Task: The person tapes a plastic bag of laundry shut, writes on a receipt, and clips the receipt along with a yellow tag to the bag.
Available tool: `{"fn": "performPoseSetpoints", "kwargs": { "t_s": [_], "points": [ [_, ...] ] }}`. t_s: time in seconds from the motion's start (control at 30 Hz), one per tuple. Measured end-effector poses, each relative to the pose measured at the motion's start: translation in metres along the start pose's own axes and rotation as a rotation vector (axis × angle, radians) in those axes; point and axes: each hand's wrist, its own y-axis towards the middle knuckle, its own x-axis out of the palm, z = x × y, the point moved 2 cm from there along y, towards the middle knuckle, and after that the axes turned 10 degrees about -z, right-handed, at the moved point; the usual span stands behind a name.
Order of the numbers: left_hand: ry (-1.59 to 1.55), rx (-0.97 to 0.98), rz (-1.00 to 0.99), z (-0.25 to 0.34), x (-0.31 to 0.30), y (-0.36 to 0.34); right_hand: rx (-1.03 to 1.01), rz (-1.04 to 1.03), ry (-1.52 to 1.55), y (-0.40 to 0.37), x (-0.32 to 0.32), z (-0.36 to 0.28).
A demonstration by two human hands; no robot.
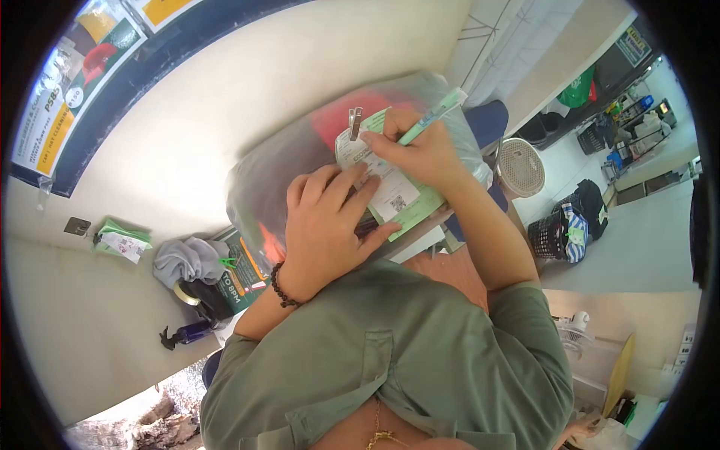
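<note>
My right hand is closed around a pale green pen, its lower end hidden by my fingers. Under that hand lies a white printed receipt with a QR code, on top of a green slip. A metal binder clip grips the papers' upper edge. My left hand lies spread, fingertips on the receipt's left side and palm over the plastic bag. Beneath everything sits a full, clear plastic bag with grey and red contents showing through.
Left of the bag are a grey cloth, a tape roll and a dark spray bottle. Green slips hang on the wall. To the right stand a round-topped stool and a black basket with clothes.
</note>
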Motion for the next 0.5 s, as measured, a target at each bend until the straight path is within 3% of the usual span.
{"fn": "performPoseSetpoints", "kwargs": {
  "t_s": [0.5],
  "points": [
    [0.02, -0.013, 0.019, 0.001, 0.0002, -0.0015, -0.088, -0.04, -0.148, -0.0004, 0.0062, -0.006]
  ]
}}
